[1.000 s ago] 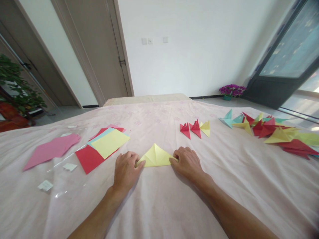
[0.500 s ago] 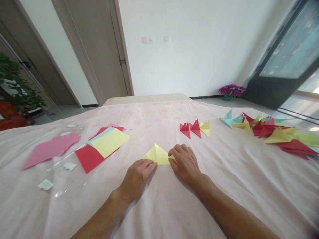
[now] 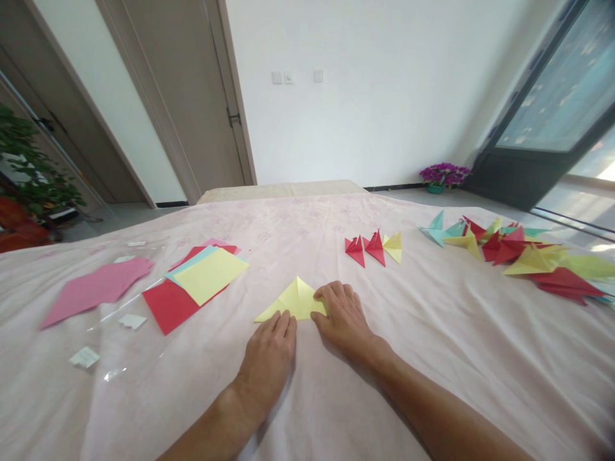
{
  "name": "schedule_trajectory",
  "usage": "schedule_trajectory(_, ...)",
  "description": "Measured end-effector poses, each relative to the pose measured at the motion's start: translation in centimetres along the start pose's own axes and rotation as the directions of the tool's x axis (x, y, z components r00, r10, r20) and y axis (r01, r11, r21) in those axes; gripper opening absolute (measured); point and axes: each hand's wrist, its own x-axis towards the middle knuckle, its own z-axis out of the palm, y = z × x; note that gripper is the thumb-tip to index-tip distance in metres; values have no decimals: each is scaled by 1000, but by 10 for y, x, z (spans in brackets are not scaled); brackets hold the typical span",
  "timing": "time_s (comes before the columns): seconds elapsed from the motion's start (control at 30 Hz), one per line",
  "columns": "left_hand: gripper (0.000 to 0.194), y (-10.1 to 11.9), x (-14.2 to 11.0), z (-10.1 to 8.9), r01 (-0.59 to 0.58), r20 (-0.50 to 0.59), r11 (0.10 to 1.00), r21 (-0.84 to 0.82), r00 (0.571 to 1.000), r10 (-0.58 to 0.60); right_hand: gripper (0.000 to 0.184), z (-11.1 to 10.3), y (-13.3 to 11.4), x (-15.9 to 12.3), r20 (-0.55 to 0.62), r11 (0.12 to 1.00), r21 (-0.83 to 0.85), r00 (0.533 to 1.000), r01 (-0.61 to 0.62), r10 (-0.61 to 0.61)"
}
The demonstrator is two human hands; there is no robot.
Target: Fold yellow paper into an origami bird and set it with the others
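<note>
A sheet of yellow origami paper (image 3: pixel 295 298), folded into a triangle with a centre crease, lies on the cloth with its point facing away from me. My left hand (image 3: pixel 270 351) lies flat, its outstretched fingertips pressing on the triangle's near edge left of the middle. At the right side, my right hand (image 3: pixel 343 315) holds the paper between thumb and curled fingers, hiding the right corner. The left corner shows, free of both hands.
Left of my hands lie a stack of yellow, blue and red paper sheets (image 3: pixel 209 275), pink sheets (image 3: pixel 98 288) and a clear plastic wrapper (image 3: pixel 115 374). Beyond my right hand stand red paper cranes (image 3: pixel 375 248) and a yellow one (image 3: pixel 394 248); a heap of folded cranes (image 3: pixel 533 259) lies far right.
My left hand has let go of the left corner and moved right along the near edge, its fingers now flat. My right hand has shifted slightly inward, left over the paper.
</note>
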Motion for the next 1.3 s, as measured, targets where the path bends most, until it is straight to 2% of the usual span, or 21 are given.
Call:
schedule_trajectory(0.17, 45, -3, -3, -13, 173, 141, 982, 78, 973, -183, 25, -7, 13, 2, 70, 998, 44, 997, -49, 46)
schedule_trajectory(0.3, 37, -18, -5, -21, 252, 181, 961, 116, 946, -269, 28, -12, 31, 4, 99, 994, 52, 991, -91, 86)
schedule_trajectory(0.47, 35, -41, -5, -18, 286, 136, 953, 97, 945, -297, 22, -19, 44, 6, 90, 991, 58, 990, -116, 111)
schedule_trajectory(0.57, 35, -49, -3, -6, 291, -23, 956, -31, 956, -292, 13, -20, 38, 4, 73, 992, 91, 994, -92, 86)
schedule_trajectory(0.7, 78, -48, 2, 5, 142, -306, 957, -255, 926, -219, 6, -22, 20, 0, -20, 989, 137, 998, 58, -56)
schedule_trajectory(0.77, 90, -45, 3, 3, 58, -414, 964, -259, 895, -165, 7, -27, 11, -4, -79, 976, 133, 983, 174, -164)
schedule_trajectory(0.8, 90, -43, 2, 1, 16, -463, 971, -237, 877, -128, 7, -30, 6, -7, -109, 964, 118, 968, 239, -227)
schedule_trajectory(0.93, 65, -34, -4, -8, -179, -600, 977, -115, 796, 75, 9, -41, -11, -18, -208, 893, 41, 878, 448, -431)
schedule_trajectory(1.03, 41, -32, -7, -8, -297, -616, 942, -154, 775, 144, 13, -42, -16, -24, -193, 838, 42, 828, 544, -527)
schedule_trajectory(1.17, 19, -39, -3, -2, -342, -617, 863, -373, 786, 45, 26, -41, -10, -21, -117, 791, 56, 791, 609, -600)
schedule_trajectory(1.3, 20, -50, 2, 3, -355, -613, 788, -503, 790, -35, 40, -42, 4, -14, -198, 834, -54, 812, 550, -548)
